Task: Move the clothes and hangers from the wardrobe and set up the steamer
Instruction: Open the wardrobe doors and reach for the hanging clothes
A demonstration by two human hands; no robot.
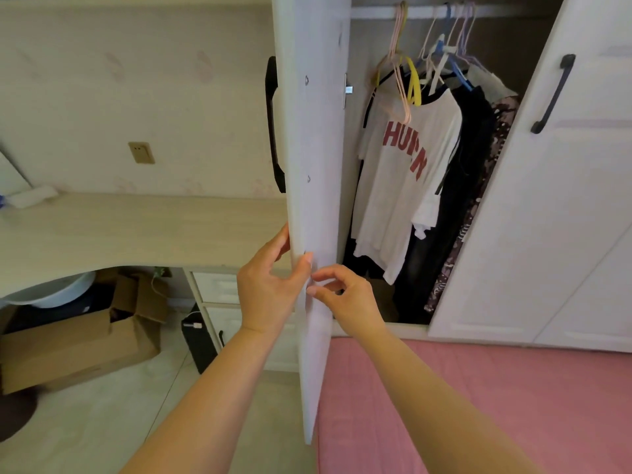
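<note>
A person's left hand (270, 285) grips the free edge of an open white wardrobe door (314, 165), thumb on the inner face and fingers wrapped behind the panel. The right hand (345, 299) rests just beside it against the door's inner face, fingers curled and loosely pinched, holding nothing. A black handle (275, 124) shows on the door's outer side.

Inside the wardrobe, clothes hang from a rail (427, 10) near the top edge: a white T-shirt (400, 172) with red lettering at the front, dark garments (468, 159) behind it, and a patterned piece (492, 159) against the right side. Pink, yellow, blue and white hangers (441, 56) crowd the rail, several bare. A 2nd door (547, 200), with its own dark handle, stands open on the right.

A pink bed (496, 405) lies below the wardrobe opening. Left of the door, a pale tabletop (119, 227) runs along the wall, with an open cardboard box (89, 343) on the floor beneath its curved front edge.
</note>
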